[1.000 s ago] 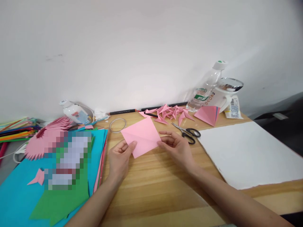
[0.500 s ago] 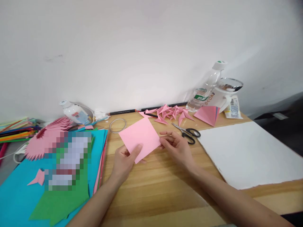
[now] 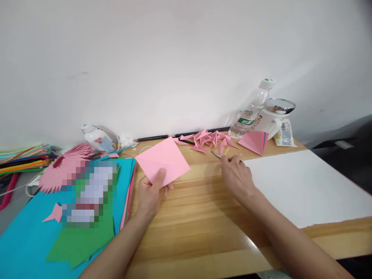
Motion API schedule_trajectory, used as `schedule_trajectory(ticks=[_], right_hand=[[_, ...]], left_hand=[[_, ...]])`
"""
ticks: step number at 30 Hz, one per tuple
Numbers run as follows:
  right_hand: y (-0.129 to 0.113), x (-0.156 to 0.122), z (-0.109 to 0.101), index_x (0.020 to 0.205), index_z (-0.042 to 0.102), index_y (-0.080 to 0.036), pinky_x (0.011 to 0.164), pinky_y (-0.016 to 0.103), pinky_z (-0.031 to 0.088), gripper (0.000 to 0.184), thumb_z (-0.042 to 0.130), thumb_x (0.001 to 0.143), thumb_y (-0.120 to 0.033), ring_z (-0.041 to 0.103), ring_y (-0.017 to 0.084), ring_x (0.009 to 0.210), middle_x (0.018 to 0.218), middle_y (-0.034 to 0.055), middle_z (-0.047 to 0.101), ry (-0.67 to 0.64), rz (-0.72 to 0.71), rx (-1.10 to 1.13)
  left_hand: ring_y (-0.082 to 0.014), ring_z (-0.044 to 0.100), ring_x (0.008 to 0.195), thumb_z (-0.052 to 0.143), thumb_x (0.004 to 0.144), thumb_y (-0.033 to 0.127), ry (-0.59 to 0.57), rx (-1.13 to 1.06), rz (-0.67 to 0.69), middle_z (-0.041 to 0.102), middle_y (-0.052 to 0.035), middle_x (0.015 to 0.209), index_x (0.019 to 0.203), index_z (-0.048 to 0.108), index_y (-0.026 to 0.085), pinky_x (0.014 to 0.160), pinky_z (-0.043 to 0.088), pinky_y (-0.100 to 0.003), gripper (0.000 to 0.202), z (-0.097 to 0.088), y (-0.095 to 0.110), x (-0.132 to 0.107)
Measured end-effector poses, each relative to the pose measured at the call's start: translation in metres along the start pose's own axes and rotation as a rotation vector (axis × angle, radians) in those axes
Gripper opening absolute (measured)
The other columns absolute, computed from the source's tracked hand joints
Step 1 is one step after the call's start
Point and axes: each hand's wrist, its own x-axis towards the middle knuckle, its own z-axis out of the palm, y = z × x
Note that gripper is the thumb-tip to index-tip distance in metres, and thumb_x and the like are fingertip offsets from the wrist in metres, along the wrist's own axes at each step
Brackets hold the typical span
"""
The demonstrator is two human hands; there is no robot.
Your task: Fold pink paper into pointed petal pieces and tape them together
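Note:
My left hand (image 3: pixel 151 192) pinches a square sheet of pink paper (image 3: pixel 164 161) by its lower corner, thumb on top. The sheet is tilted and held above the table. My right hand (image 3: pixel 236 172) is closed over the handles of a pair of scissors (image 3: pixel 216 154). Its fingers hide most of the handles, and the blades stick out to the left. Just beyond the scissors is a heap of folded pink paper pieces (image 3: pixel 205 138). A larger folded pink paper (image 3: pixel 254 142) stands to the right of the heap.
A white board (image 3: pixel 305 190) covers the right side. Behind it stand a water bottle (image 3: pixel 247 116), a white mug (image 3: pixel 266 122) and a small packet (image 3: pixel 284 133). Coloured paper sheets (image 3: pixel 31 232), a fanned pink paper ring (image 3: pixel 61 172) and a white bottle (image 3: pixel 99 139) are on the left.
My right hand has left the pink sheet, moved right and closed over the scissors' handles. The sheet, now only in my left hand, has shifted slightly left.

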Motion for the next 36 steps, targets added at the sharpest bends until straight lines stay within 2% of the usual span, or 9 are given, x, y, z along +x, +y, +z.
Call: schedule_trajectory(ticks=[5,8,12,16,21,26,30,34,36], right_hand=[[-0.001,-0.008,0.001,0.094,0.057,-0.009,0.061,0.034,0.04,0.029,0.039,0.074,0.003,0.058,0.029,0.078,0.088,0.0188,0.054,-0.029,-0.151,0.051],[0.002,-0.008,0.007,0.093,0.06,-0.011,0.061,0.032,0.04,0.029,0.042,0.074,0.001,0.058,0.025,0.07,0.083,0.0158,0.054,-0.015,-0.234,0.231],[0.005,0.0,0.015,0.116,0.054,-0.019,0.069,0.035,0.044,0.042,0.051,0.075,-0.012,0.057,0.02,0.071,0.095,0.0115,0.057,-0.053,-0.306,0.89],[0.005,0.004,0.008,0.123,0.048,-0.025,0.076,0.033,0.046,0.047,0.058,0.077,-0.028,0.056,0.018,0.087,0.116,0.0081,0.055,-0.336,-0.443,1.645],[0.004,0.003,0.0,0.109,0.06,-0.022,0.073,0.032,0.046,0.038,0.064,0.073,-0.035,0.057,0.02,0.091,0.108,0.0094,0.06,-0.558,-0.478,2.003],[0.006,0.009,0.009,0.094,0.063,-0.023,0.077,0.038,0.046,0.029,0.065,0.071,-0.04,0.059,0.021,0.089,0.096,0.0066,0.063,-0.486,-0.33,2.078],[0.005,0.009,0.014,0.094,0.06,-0.023,0.071,0.034,0.047,0.032,0.065,0.069,-0.043,0.057,0.014,0.067,0.096,0.0039,0.061,-0.352,-0.286,2.087],[-0.003,0.0,0.01,0.086,0.056,-0.02,0.063,0.03,0.046,0.03,0.072,0.065,-0.035,0.058,0.015,0.065,0.079,0.0021,0.062,-0.254,-0.271,1.852],[-0.008,-0.006,0.008,0.085,0.053,-0.02,0.063,0.028,0.046,0.033,0.073,0.063,-0.033,0.06,0.016,0.07,0.086,0.0028,0.063,-0.27,-0.294,1.79]], left_hand=[[-0.0073,0.044,0.039,0.06,0.077,0.031,0.009,-0.016,0.012,0.056,0.0001,0.047,0.059,0.057,0.013,0.035,0.028,-0.019,0.026,0.001,0.004,-0.001],[-0.0074,0.044,0.038,0.063,0.074,0.033,0.041,-0.018,0.018,0.055,0.0003,0.046,0.059,0.056,0.013,0.035,0.027,-0.02,0.026,0.001,0.006,-0.001],[-0.0072,0.043,0.037,0.064,0.072,0.033,0.067,-0.034,0.005,0.056,0.0001,0.047,0.06,0.056,0.012,0.034,0.026,-0.019,0.025,0.001,0.005,-0.001],[-0.0064,0.042,0.036,0.064,0.073,0.032,0.061,-0.05,-0.041,0.055,0.0001,0.046,0.057,0.055,0.012,0.034,0.025,-0.019,0.026,0.001,0.003,-0.001],[-0.006,0.041,0.035,0.064,0.073,0.032,0.048,-0.035,-0.063,0.054,0.0009,0.044,0.054,0.054,0.013,0.034,0.023,-0.019,0.029,0.0,0.001,-0.002],[-0.0069,0.041,0.035,0.066,0.071,0.033,0.033,-0.017,-0.068,0.052,0.0007,0.042,0.052,0.053,0.013,0.033,0.022,-0.02,0.03,0.001,0.0,-0.004],[-0.0068,0.04,0.035,0.066,0.071,0.034,0.025,-0.017,-0.066,0.05,0.0009,0.04,0.049,0.052,0.014,0.033,0.022,-0.02,0.033,0.002,0.001,-0.005],[-0.0065,0.039,0.035,0.066,0.07,0.034,0.022,0.02,-0.056,0.05,0.0009,0.041,0.048,0.051,0.014,0.034,0.023,-0.02,0.034,0.0,0.0,-0.006],[-0.0066,0.04,0.036,0.066,0.071,0.034,0.014,0.042,-0.052,0.05,0.0008,0.042,0.048,0.052,0.013,0.034,0.023,-0.02,0.034,-0.001,-0.002,-0.006]])
